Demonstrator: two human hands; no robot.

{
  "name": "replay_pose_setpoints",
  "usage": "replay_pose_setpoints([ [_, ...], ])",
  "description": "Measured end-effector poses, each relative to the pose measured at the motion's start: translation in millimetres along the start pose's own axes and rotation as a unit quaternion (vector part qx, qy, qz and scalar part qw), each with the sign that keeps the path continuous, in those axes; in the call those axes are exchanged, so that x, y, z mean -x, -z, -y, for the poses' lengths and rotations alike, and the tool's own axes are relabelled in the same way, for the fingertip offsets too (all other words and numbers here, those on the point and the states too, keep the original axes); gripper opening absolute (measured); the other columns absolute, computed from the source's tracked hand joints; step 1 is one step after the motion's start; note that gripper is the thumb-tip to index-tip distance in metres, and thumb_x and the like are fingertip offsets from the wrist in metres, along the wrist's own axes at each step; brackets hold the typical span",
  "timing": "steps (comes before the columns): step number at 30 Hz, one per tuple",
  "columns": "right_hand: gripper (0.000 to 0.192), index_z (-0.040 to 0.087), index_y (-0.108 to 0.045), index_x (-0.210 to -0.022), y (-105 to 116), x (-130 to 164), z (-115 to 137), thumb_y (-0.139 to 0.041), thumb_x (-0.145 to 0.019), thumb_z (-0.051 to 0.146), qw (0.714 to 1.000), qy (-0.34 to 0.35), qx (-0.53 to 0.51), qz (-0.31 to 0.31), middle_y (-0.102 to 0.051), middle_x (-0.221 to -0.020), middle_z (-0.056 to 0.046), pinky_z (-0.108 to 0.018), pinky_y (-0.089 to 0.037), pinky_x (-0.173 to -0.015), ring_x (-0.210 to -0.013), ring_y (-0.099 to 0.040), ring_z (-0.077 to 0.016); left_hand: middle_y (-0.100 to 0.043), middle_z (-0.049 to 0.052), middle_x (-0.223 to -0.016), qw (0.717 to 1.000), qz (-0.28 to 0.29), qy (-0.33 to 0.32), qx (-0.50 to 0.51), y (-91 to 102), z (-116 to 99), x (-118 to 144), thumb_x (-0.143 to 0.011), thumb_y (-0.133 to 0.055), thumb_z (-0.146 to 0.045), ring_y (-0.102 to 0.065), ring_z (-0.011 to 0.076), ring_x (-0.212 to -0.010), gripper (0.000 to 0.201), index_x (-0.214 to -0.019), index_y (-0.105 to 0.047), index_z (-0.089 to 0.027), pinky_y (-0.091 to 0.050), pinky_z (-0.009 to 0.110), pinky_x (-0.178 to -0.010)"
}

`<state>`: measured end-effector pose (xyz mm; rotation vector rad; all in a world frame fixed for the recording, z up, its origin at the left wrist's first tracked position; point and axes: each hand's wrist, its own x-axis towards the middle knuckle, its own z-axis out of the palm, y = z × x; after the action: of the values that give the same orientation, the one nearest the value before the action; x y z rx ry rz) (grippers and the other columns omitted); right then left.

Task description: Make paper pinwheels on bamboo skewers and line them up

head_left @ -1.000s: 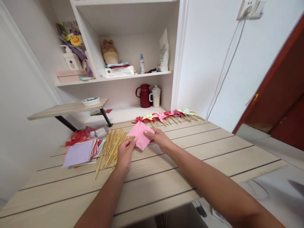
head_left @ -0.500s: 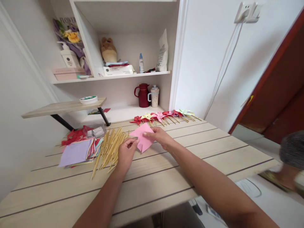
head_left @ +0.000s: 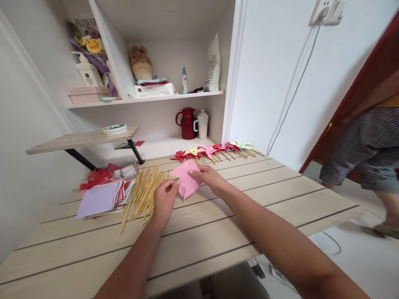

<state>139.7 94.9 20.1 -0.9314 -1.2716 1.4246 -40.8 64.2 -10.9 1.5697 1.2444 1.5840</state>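
Observation:
A square of pink paper point(head_left: 188, 177), with slits cut in from its corners, is held above the table. My right hand point(head_left: 209, 177) grips its right side, thumb lying on top and fingers underneath. My left hand point(head_left: 166, 196) is closed in a pinch at the paper's left edge, beside a slit; the fingertips are partly hidden. Left of that hand lies a loose heap of thin wooden sticks point(head_left: 145, 195). A stack of coloured paper squares point(head_left: 98, 199), lilac on top, sits further left.
Finished paper pinwheels on sticks point(head_left: 208, 152) lie in a row at the table's back. Behind the paper stack are red paper pieces point(head_left: 99, 177) and a clear plastic bag point(head_left: 126, 171). A small raised shelf point(head_left: 71, 141) stands back left. Another person's legs point(head_left: 358, 145) show at right.
The other person has stepped further into view at the right. Both my hands stay at the pink paper, whose tilt has shifted slightly.

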Motion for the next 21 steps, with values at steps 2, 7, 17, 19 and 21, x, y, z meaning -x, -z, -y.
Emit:
replay_pose_setpoints([
  [2,0.047,0.012,-0.073,-0.074,0.3,0.0,0.0,-0.084,-0.061,0.056,1.000,-0.004,0.007,0.004,-0.071,-0.070,-0.006,-0.028,-0.042,-0.063,-0.064,-0.058,-0.0152,-0.067,0.003,-0.076,1.000,-0.005,0.002,0.000,-0.1,0.1,-0.1,-0.078,-0.071,-0.039,-0.059,0.0182,-0.075,0.021,-0.070,-0.073,-0.019,-0.045,0.028,-0.073],
  [7,0.045,0.012,-0.074,-0.075,-0.2,1.8,2.8,-0.084,-0.063,0.053,0.999,0.000,0.022,0.025,-0.071,-0.069,-0.004,-0.028,-0.041,-0.064,-0.063,-0.058,-0.0144,-0.066,0.003,-0.075,1.000,-0.017,0.011,-0.002,0.2,1.9,-0.4,-0.079,-0.070,-0.038,-0.059,0.0178,-0.075,0.021,-0.071,-0.072,-0.018,-0.045,0.028,-0.072],
  [17,0.031,0.011,-0.075,-0.072,-2.2,1.4,2.5,-0.085,-0.056,0.035,0.999,-0.005,0.043,-0.010,-0.071,-0.068,-0.006,-0.029,-0.044,-0.064,-0.065,-0.059,-0.0166,-0.065,0.003,-0.079,0.999,-0.034,-0.005,-0.006,-0.7,0.4,0.3,-0.078,-0.071,-0.036,-0.061,0.0200,-0.080,0.019,-0.068,-0.071,-0.020,-0.046,0.031,-0.078],
  [19,0.031,0.011,-0.075,-0.073,-2.2,1.3,2.0,-0.085,-0.057,0.035,0.999,-0.002,0.047,-0.007,-0.072,-0.069,-0.006,-0.029,-0.044,-0.063,-0.065,-0.059,-0.0169,-0.067,0.005,-0.085,0.999,-0.038,-0.010,0.004,-1.0,1.5,0.0,-0.079,-0.071,-0.040,-0.062,0.0218,-0.089,0.021,-0.071,-0.072,-0.020,-0.046,0.033,-0.085],
  [21,0.031,0.011,-0.075,-0.075,-2.0,1.5,1.7,-0.084,-0.058,0.035,0.999,0.002,0.050,-0.004,-0.072,-0.070,-0.007,-0.029,-0.044,-0.063,-0.066,-0.060,-0.0173,-0.069,0.007,-0.094,0.999,-0.030,-0.001,0.039,-1.4,2.6,-0.5,-0.080,-0.070,-0.045,-0.062,0.0238,-0.099,0.026,-0.077,-0.074,-0.020,-0.045,0.035,-0.092],
])
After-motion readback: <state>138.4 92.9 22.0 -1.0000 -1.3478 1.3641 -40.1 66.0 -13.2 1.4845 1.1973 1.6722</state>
